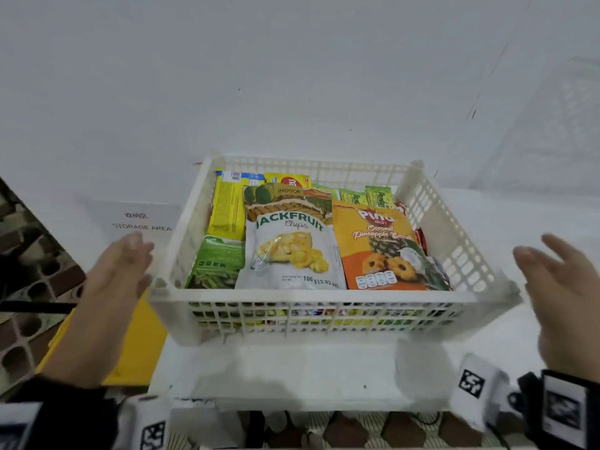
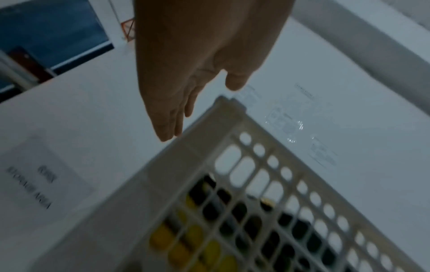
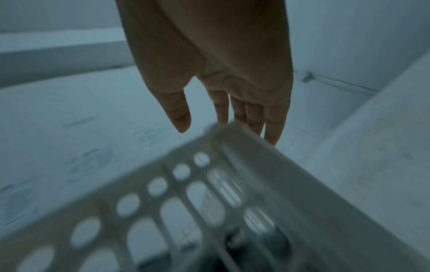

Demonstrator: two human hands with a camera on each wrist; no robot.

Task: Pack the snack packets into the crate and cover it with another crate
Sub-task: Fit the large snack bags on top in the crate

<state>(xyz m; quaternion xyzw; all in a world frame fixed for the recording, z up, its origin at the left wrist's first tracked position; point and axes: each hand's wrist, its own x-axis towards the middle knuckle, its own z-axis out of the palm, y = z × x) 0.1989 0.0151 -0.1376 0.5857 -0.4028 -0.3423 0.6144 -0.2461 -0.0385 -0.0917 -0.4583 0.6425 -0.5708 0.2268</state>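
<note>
A white lattice crate [image 1: 324, 300] stands on the white table, filled with several snack packets. A jackfruit chips bag [image 1: 289, 251] and an orange pineapple biscuit bag [image 1: 383, 251] lie on top. My left hand [image 1: 113, 274] hovers just outside the crate's left wall, fingers straight, holding nothing; in the left wrist view the left hand [image 2: 186, 88] hangs above the crate's rim [image 2: 209, 128]. My right hand [image 1: 558, 280] is spread to the right of the crate, apart from it and empty. In the right wrist view its fingers [image 3: 274, 125] reach down past the crate's corner [image 3: 232, 136].
A paper sign reading STORAGE AREA [image 1: 139, 222] lies on the table left of the crate. A yellow bin [image 1: 136, 345] sits below the table's left edge. A blurred white lattice crate [image 1: 548, 131] stands at the back right against the wall.
</note>
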